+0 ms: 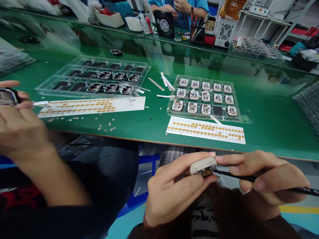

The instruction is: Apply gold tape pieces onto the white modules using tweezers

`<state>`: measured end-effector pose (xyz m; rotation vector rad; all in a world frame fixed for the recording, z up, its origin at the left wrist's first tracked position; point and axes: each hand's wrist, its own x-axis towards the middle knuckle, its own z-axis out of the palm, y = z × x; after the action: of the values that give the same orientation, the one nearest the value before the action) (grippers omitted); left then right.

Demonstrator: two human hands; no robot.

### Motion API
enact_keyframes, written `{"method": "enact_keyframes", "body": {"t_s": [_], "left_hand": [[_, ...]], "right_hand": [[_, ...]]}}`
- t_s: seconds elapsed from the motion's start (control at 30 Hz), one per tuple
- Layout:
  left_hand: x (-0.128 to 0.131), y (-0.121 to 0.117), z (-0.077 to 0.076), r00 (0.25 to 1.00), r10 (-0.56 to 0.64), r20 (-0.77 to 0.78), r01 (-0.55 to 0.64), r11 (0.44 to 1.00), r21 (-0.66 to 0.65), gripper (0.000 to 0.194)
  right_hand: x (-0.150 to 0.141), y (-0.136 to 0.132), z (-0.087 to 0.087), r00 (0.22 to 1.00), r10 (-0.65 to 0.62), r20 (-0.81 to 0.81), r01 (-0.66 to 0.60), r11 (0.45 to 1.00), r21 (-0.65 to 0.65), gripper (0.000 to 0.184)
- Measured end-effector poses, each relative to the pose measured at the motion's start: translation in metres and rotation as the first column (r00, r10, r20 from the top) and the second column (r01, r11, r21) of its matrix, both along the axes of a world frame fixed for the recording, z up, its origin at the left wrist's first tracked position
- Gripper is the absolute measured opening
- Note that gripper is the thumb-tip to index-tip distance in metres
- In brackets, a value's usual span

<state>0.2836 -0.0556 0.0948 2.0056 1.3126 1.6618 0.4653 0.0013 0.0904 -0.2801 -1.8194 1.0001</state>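
My left hand (174, 186) is closed around a small pale watch-like casing (203, 165), tilted on edge, with dark and amber inner parts showing below. Between the fingers of my right hand (269, 179) is a pair of slim black tweezers (239, 175), their tip touching the inside of the casing. Above my hands lies a white sheet of amber stickers (206, 129). Behind it stands a clear tray (171, 109) with several similar white casings; one pocket in its front row shows only a dark bottom.
At left, a co-worker's hands (22, 126) hold a dark-rimmed watch part. Near them are another clear tray (40, 89), a sticker sheet (134, 104) and scattered paper bits. Tools and a black fan (164, 24) line the back shelf; another person's hands (181, 6) show beyond.
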Motion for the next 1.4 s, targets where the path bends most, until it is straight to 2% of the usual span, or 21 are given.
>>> {"method": "enact_keyframes", "body": {"t_s": [0.13, 0.3, 0.37, 0.53, 0.7, 0.87, 0.93, 1.03, 1.1, 1.17, 1.3, 1.4], "left_hand": [[0.001, 0.0, 0.0, 1.0, 0.011, 0.027, -0.012, 1.0, 0.017, 0.015], [0.0, 0.003, 0.005, 0.999, -0.02, 0.03, 0.019, 1.0, 0.025, 0.016], [-0.001, 0.005, 0.007, 1.0, -0.014, 0.019, 0.014, 1.0, 0.021, 0.015], [-0.005, 0.007, 0.008, 0.999, -0.033, 0.017, 0.033, 0.999, -0.003, 0.017], [-0.006, 0.005, 0.006, 0.996, -0.073, 0.049, 0.073, 0.997, 0.0, 0.017], [-0.01, 0.009, -0.01, 0.991, -0.123, -0.044, 0.125, 0.991, 0.042, 0.018], [-0.016, 0.018, -0.021, 0.993, -0.115, 0.003, 0.115, 0.993, -0.002, 0.021], [-0.028, 0.037, -0.037, 0.98, -0.063, 0.187, 0.09, 0.986, -0.138, 0.017], [-0.034, 0.049, -0.046, 0.943, -0.082, 0.324, 0.161, 0.961, -0.226, 0.015], [-0.036, 0.057, -0.052, 0.911, -0.108, 0.398, 0.219, 0.945, -0.244, 0.02], [-0.034, 0.061, -0.059, 0.938, -0.049, 0.343, 0.101, 0.986, -0.136, 0.028], [-0.033, 0.06, -0.062, 0.96, -0.007, 0.28, 0.03, 0.997, -0.078, 0.029]], "right_hand": [[0.001, 0.0, 0.003, 1.0, 0.006, 0.0, -0.006, 1.0, 0.02, 0.018], [0.003, -0.004, 0.016, 0.996, 0.007, 0.092, 0.001, 0.997, -0.081, 0.022], [0.002, -0.005, 0.018, 0.996, 0.023, 0.082, -0.015, 0.995, -0.1, 0.022], [0.001, -0.004, 0.017, 0.999, 0.031, 0.014, -0.029, 0.991, -0.132, 0.018], [0.007, -0.003, 0.009, 0.999, -0.005, 0.036, 0.013, 0.978, -0.209, 0.013], [0.004, 0.003, 0.001, 0.993, -0.031, -0.116, 0.001, 0.967, -0.254, 0.014], [-0.004, 0.012, -0.003, 0.979, -0.056, -0.198, 0.0, 0.962, -0.274, 0.018], [-0.021, 0.03, -0.013, 0.958, -0.086, -0.275, -0.004, 0.951, -0.311, 0.019], [-0.034, 0.04, -0.02, 0.948, -0.135, -0.288, 0.007, 0.915, -0.404, 0.017], [-0.045, 0.047, -0.026, 0.933, -0.205, -0.295, 0.024, 0.855, -0.518, 0.014], [-0.058, 0.05, -0.03, 0.92, -0.289, -0.266, 0.035, 0.735, -0.677, 0.019], [-0.062, 0.049, -0.027, 0.935, -0.255, -0.245, 0.002, 0.697, -0.717, 0.02]]}}
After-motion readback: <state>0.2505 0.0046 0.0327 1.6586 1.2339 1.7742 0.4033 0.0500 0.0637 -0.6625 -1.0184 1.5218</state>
